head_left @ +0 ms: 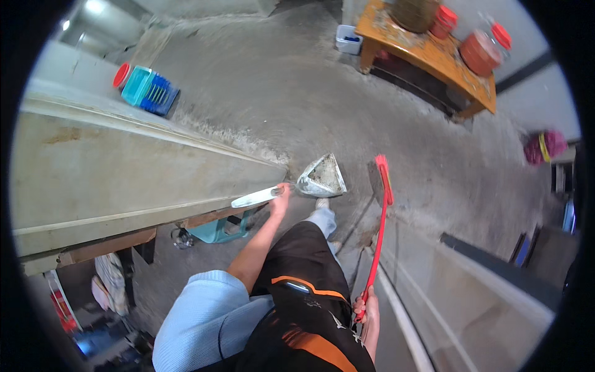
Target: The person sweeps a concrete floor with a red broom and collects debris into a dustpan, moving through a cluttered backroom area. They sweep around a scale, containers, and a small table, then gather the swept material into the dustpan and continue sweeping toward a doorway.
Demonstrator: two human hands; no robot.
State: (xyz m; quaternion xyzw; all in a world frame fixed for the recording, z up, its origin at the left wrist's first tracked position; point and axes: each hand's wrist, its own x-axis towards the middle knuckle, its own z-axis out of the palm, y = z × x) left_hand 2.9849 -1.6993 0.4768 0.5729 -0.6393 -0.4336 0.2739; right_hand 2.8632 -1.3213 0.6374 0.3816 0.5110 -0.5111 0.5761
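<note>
My left hand (281, 199) is closed round the white handle of a long-handled dustpan (321, 176). Its grey-white pan rests on or just over the concrete floor ahead of my foot, with dirt and a toothed edge showing inside. In my right hand (367, 305), low on the right, is the end of a red broom (382, 229). The broom's stick runs forward from my fist, and its red bristles point away from me, to the right of the dustpan and apart from it.
A wall end (149, 173) stands close on my left, a pale panel (458, 297) on my right. Far right, a wooden table (427, 53) bears jars. Stacked blue and teal baskets (149, 90) sit far left; a teal stool (217, 230) stands behind the wall.
</note>
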